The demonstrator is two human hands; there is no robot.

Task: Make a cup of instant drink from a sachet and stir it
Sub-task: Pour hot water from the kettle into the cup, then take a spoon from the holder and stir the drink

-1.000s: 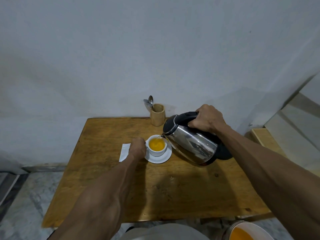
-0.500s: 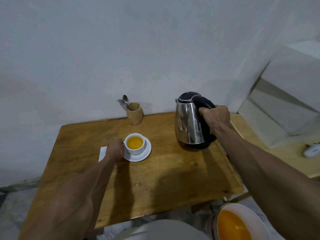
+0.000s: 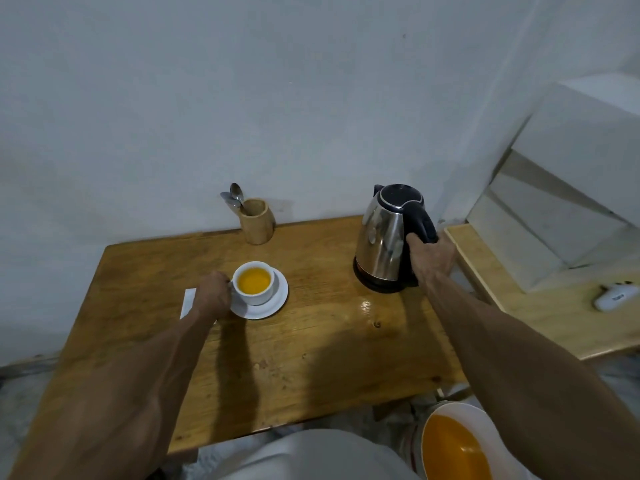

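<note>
A white cup (image 3: 255,284) full of orange drink stands on a white saucer (image 3: 268,308) near the middle of the wooden table (image 3: 311,355). My left hand (image 3: 212,296) grips the cup at its left side, over a white sachet (image 3: 188,301). The steel kettle (image 3: 384,242) with a black lid stands upright on its base at the table's right rear. My right hand (image 3: 431,259) is closed on its black handle. A wooden holder (image 3: 256,221) with two spoons (image 3: 235,197) stands at the back edge.
A white bucket (image 3: 453,445) of orange liquid sits on the floor at the lower right. A lighter wooden shelf (image 3: 540,317) beside the table holds a small white object (image 3: 614,297). The wall is close behind the table.
The kettle went from tilted over the cup to upright on the table's right rear, carried by my right hand. My left hand stayed on the cup.
</note>
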